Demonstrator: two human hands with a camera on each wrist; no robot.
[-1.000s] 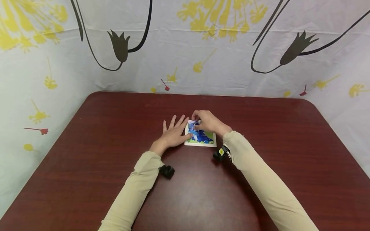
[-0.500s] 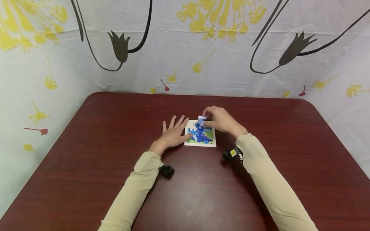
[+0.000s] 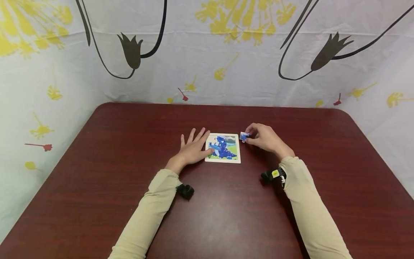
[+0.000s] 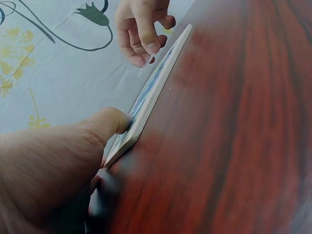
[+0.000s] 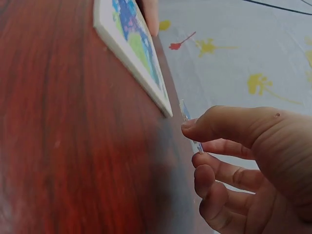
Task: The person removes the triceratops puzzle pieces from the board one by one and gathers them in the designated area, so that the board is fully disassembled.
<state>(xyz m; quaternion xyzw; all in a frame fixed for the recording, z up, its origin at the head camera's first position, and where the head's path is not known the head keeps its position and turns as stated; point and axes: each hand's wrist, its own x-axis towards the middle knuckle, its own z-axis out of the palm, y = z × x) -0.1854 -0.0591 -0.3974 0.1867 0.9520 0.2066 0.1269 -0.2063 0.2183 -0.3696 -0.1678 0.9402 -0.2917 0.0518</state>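
Note:
A square jigsaw puzzle [image 3: 226, 148] with a blue dinosaur picture lies in a cream-white tray [image 3: 223, 161] on the table. Its upper left corner shows a pale gap without a piece. My left hand [image 3: 191, 149] rests with spread, straight fingers at the tray's left side. The left thumb [image 4: 114, 119] lies over the puzzle's edge. Just right of the tray, my right hand [image 3: 266, 138] pinches a small blue and white puzzle piece [image 3: 243, 137] between thumb and fingers. The right wrist view has this piece nearly edge-on, partly covered by the thumb [image 5: 214, 124].
The dark red wooden table [image 3: 207, 216] has rounded far corners. A white cloth [image 3: 252, 86] with yellow and dark flower prints hangs behind it and at both sides. Black wrist cameras [image 3: 185, 191] are strapped under both sleeves.
My right hand has lifted the puzzle piece out of the tray's upper left part and carried it rightward past the tray's edge. My left hand has stayed in place.

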